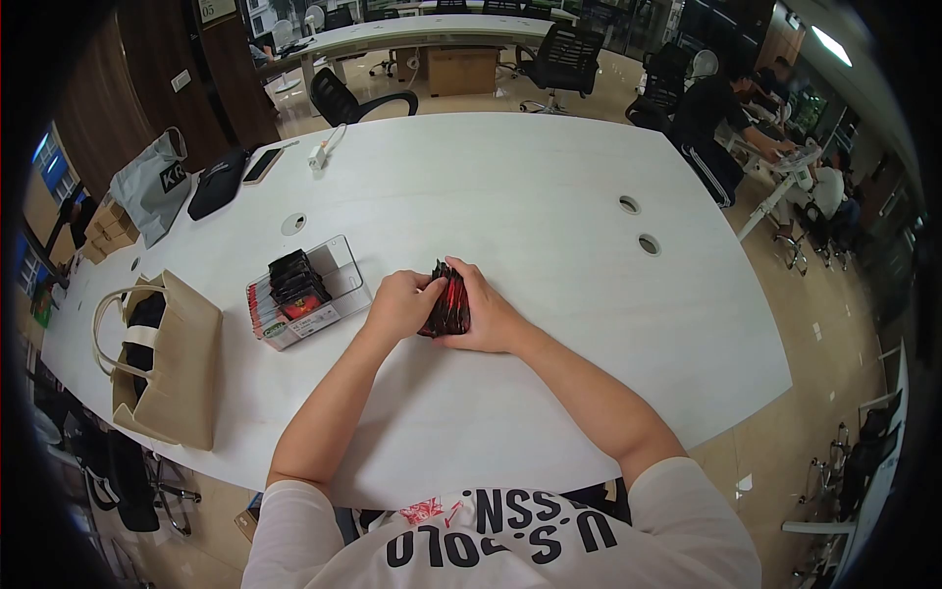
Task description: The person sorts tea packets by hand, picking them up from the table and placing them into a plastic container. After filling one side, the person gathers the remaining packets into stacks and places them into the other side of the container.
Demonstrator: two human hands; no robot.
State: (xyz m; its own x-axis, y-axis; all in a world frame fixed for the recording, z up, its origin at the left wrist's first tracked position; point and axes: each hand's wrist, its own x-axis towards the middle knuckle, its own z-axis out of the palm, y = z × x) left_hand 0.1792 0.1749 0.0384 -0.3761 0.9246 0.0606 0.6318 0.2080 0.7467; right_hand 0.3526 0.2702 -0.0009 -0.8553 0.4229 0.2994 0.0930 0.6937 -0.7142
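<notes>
Between my two hands is a stack of small dark sachets (450, 306) with red markings, standing on edge over the white table. My left hand (400, 302) grips the stack from the left, its thumb across the near face. Wrapped around the right side is my right hand (493, 312), fingers at the top and bottom ends. To the left stands an open display box (300, 330) with a clear back, holding more black sachets (296, 279) and a row of red-and-white edged packets (259, 312).
A beige handbag (186, 363) stands at the left edge of the table (549, 412). Farther back are a grey bag (149, 191), a black pouch (217, 184), a phone (263, 166) and a white adapter (318, 155). A person in black (708, 123) sits at right, beyond the table.
</notes>
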